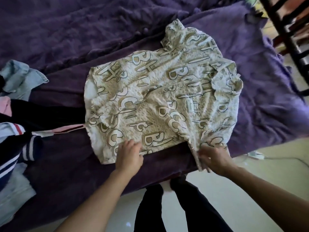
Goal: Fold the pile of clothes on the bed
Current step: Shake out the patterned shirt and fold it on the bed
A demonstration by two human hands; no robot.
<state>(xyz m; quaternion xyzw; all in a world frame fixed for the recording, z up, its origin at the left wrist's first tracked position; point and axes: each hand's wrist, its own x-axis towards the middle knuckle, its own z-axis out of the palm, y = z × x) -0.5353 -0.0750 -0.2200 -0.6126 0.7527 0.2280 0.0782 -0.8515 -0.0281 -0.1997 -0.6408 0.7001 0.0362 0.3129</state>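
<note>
Two hands work one shirt [160,101] on the bed [66,39]: left hand [129,154] flat on its hem, right hand [215,158] pinching an edge. Printed letters read B, C. Pile [15,114] at nine o'clock.

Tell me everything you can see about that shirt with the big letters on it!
The shirt is cream and tan, printed all over with big outlined letters like B and C. Its cloth looks thin and crinkly. It lies spread out but wrinkled on the purple bedcover, with a small label showing near the middle. The left hand rests on its near edge, and the right hand grips a bunched bit of its near edge.
</note>
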